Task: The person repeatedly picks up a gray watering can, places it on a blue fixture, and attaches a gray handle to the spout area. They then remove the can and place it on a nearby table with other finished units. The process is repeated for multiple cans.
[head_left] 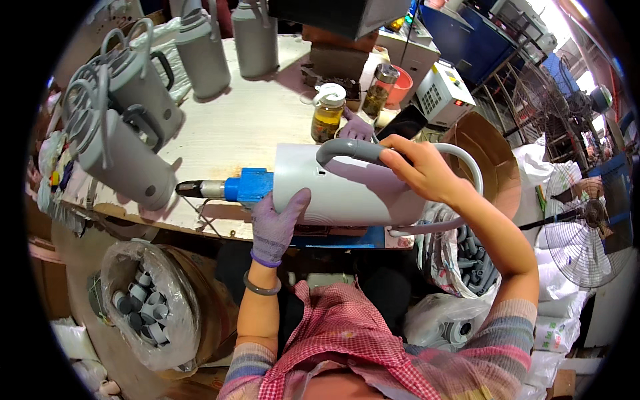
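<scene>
A pale grey jug (360, 193) lies on its side near the table's front edge, with a white loop (477, 173) bent out at its right end. My left hand (275, 227), in a light purple knitted glove, grips the jug's left end, its thumb along the body. My bare right hand (420, 167) is closed round the dark grey side handle (353, 151) at its right end. Just left of the jug sits a blue metal block (253, 185) with a silver collar and a black tapered tip (189, 189). The glove's fingertips are partly hidden.
Several grey jugs (127, 160) stand at the table's left and back. A yellow-filled jar (327, 117), a bottle (380, 90) and a purple glove (355, 127) are behind. Bags of grey parts (143, 307) (473, 260) flank me; a fan (590, 213) stands right.
</scene>
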{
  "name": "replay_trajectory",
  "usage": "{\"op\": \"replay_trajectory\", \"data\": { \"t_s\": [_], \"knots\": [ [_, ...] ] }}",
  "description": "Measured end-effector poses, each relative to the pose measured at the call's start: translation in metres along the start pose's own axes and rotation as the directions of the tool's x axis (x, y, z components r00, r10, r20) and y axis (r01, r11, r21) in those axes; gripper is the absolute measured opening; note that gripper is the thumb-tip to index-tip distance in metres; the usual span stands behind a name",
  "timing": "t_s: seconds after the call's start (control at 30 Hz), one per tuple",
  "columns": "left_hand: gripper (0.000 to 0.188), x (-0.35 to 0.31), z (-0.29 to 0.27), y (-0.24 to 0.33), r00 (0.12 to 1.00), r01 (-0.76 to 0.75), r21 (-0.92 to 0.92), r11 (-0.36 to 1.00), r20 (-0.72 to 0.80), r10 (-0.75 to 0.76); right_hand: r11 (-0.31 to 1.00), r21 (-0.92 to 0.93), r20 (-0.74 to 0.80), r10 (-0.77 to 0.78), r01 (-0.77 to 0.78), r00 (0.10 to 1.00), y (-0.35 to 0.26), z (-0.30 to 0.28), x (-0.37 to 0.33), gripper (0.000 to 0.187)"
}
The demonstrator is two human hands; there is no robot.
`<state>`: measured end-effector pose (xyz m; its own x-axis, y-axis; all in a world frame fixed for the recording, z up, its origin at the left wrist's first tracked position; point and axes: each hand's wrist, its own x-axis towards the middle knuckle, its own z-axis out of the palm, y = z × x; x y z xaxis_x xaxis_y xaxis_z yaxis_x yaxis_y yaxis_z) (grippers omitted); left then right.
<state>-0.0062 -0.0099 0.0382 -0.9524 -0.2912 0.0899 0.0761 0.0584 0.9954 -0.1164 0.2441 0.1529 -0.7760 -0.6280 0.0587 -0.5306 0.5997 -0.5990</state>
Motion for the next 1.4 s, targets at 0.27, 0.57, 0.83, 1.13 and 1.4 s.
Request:
{"op": "replay_trajectory", "data": {
  "t_s": [0.27,0.57,0.83,1.13,1.4],
  "knots": [
    [0.035,-0.031,-0.036,-0.005,0.986,-0.143,0.060,0.988,-0.078,0.148,0.949,-0.286,0.058,0.158,-0.135,0.986,-0.018,-0.021,0.001,0.050],
    [0.051,0.010,0.029,-0.132,0.922,-0.361,0.802,0.476,0.384,0.053,0.938,-0.271,-0.210,0.162,-0.216,0.964,0.048,-0.057,-0.109,0.036],
    [0.018,0.005,0.022,-0.104,0.971,-0.209,0.604,0.769,0.223,0.088,0.942,-0.092,-0.228,0.294,-0.321,0.928,0.058,-0.058,-0.142,0.032],
    [0.021,-0.028,0.011,-0.035,0.979,0.186,0.013,0.982,0.086,-0.186,0.957,-0.037,-0.351,0.258,-0.289,0.900,0.095,-0.055,-0.169,0.031],
    [0.019,0.009,0.092,0.034,0.890,-0.176,0.229,0.958,0.453,0.055,0.970,0.068,-0.389,0.242,-0.234,0.889,0.117,-0.053,-0.184,0.032]
  ]
}}
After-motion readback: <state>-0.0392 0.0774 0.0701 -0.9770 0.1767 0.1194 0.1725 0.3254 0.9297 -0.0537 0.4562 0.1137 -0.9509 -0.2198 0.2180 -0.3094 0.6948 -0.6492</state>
